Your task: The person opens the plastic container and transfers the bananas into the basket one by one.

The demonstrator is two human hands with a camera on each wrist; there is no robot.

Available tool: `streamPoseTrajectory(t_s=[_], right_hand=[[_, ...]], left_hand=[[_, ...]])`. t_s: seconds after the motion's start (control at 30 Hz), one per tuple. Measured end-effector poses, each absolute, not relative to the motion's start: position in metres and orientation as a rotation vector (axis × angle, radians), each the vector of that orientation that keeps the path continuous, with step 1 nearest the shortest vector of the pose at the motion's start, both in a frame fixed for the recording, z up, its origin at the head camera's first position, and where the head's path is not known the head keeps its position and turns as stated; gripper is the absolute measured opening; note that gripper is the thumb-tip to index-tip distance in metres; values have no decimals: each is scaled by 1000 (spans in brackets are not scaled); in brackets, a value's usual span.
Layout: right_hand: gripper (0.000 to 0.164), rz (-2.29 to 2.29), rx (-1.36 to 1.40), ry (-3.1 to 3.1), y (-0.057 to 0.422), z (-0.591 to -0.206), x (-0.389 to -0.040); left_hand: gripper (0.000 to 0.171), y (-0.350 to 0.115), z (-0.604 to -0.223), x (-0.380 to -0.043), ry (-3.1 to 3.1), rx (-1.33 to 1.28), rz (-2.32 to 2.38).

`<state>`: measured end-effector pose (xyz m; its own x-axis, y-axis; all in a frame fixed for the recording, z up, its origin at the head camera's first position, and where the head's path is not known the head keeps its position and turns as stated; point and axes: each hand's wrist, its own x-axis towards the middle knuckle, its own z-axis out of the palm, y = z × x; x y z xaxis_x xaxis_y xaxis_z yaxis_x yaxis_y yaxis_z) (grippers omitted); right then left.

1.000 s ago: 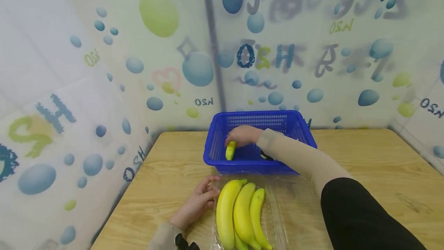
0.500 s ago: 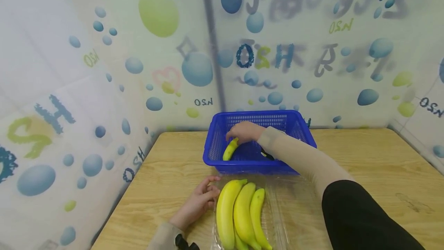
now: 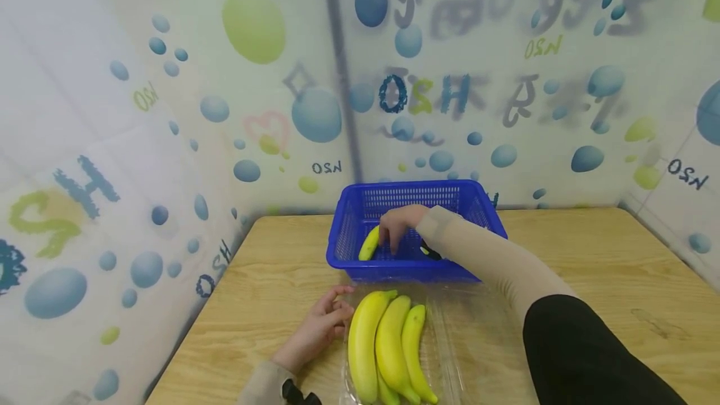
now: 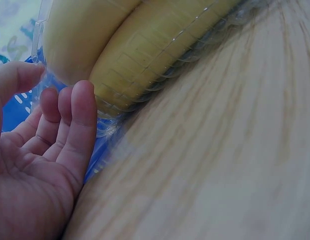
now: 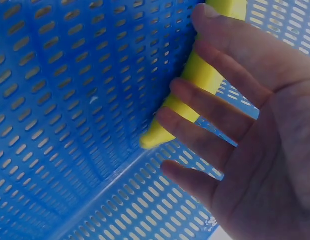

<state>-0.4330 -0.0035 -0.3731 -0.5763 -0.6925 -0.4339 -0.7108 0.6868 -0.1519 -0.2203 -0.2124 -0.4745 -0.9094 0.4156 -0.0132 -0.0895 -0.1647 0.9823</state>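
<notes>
While I watched over the feed, the right hand reached into the blue basket on the far part of the table, its fingers loosely spread beside a single banana at the basket's left; I could not tell whether they touched it. On the near side, the left hand lay with relaxed fingers at the left edge of a clear container of bananas

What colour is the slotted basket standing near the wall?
Blue; the basket shows best in the head view, where most of it is visible.
</notes>
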Motion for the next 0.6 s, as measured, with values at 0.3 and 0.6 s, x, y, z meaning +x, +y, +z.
streamPoseTrajectory(t_s=[0.3, 0.6], right_hand=[[54, 7, -1118, 2441, -6, -376, -433], [61, 46, -1099, 2444, -4, -380, -431]], left_hand=[[46, -212, -477, -220, 1784, 366, 2154], [45, -212, -476, -220, 1792, 362, 2141]])
